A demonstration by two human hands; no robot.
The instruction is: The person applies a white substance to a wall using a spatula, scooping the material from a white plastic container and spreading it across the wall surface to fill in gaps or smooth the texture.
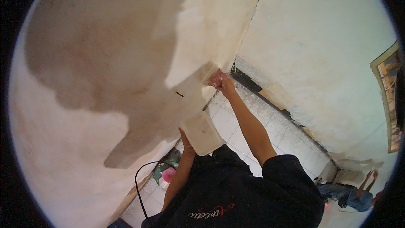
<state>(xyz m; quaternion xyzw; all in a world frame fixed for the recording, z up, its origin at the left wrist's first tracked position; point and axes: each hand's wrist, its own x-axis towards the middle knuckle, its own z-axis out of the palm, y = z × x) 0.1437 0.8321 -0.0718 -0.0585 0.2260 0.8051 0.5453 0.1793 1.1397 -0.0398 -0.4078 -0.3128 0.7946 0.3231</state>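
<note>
With my left hand [187, 144] I grip the side of a pale, shallow rectangular plastic container [201, 131] in front of my body. Its contents cannot be made out. My right arm reaches out toward the corner where two walls meet. There my right hand [227, 85] is closed on a wide paintbrush with a reddish handle [217, 79]. The brush's pale bristle end [208, 75] lies at the surface of the left wall [198, 38], low and close to the corner. Shadow from my arms and body darkens much of that wall.
A small dark hook [180, 94] sticks out of the left wall. Low on the right wall [316, 59] runs a dark, flaking strip [249, 81] above white floor tiles [236, 131]. A black cable [136, 181] curves beside a pink item [168, 175]. Another person [358, 197] is at far right, below a window [390, 97].
</note>
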